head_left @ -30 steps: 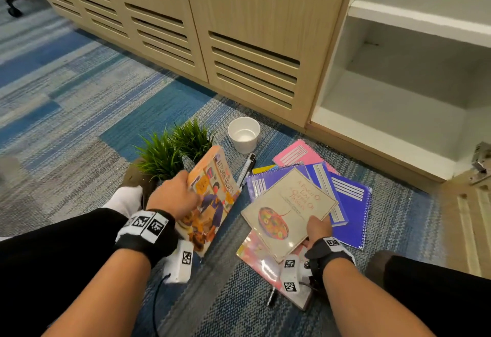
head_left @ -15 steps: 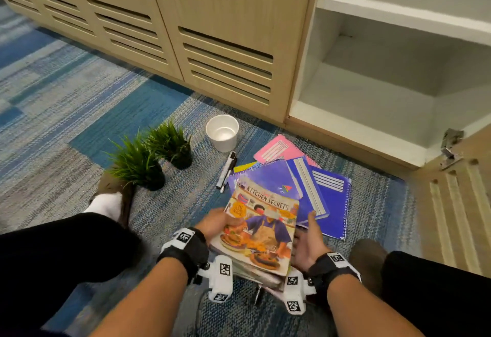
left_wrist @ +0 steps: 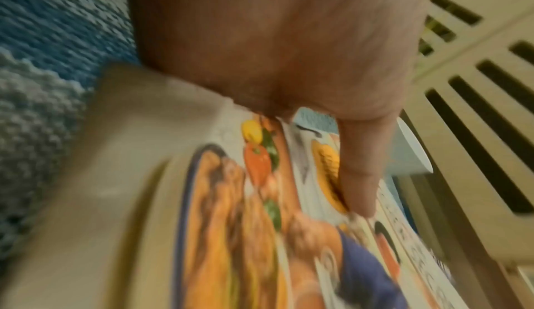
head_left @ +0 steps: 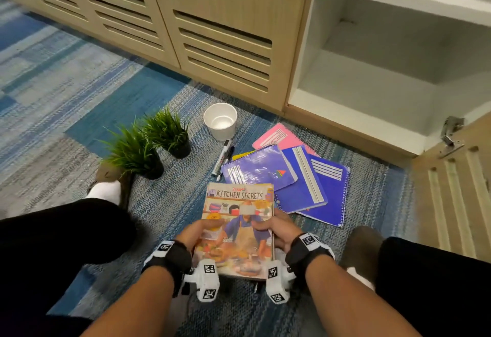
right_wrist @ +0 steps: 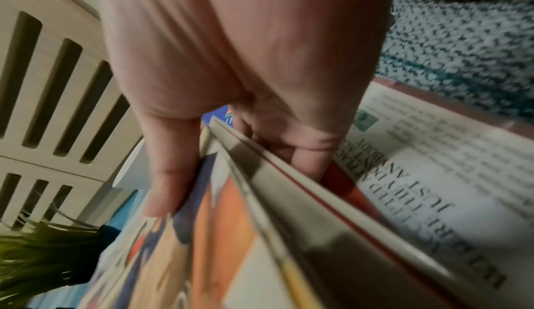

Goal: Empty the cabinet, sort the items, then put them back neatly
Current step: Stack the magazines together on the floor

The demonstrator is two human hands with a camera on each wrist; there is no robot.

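A stack of books topped by the "Kitchen Secrets" cookbook (head_left: 239,227) sits low over the carpet between my knees. My left hand (head_left: 198,233) grips its left edge, thumb on the cover (left_wrist: 358,172). My right hand (head_left: 276,230) grips the right edge, thumb on top (right_wrist: 170,176) and fingers curled under the upper books; a book with printed text (right_wrist: 433,176) lies beneath. Blue and pink spiral notebooks (head_left: 305,177) lie spread on the carpet beyond. The open white cabinet (head_left: 372,102) stands at upper right, its visible shelves bare.
Two small potted artificial plants (head_left: 148,148) stand on the carpet at left, with a white cup (head_left: 220,121) and markers (head_left: 221,160) beside them. Slatted wooden cabinet doors (head_left: 212,44) run along the back. The open cabinet door (head_left: 457,193) juts out at right.
My left hand brought the cookbook from the left onto the stack under my right hand. Both hands then squared the stack and drew it toward me.
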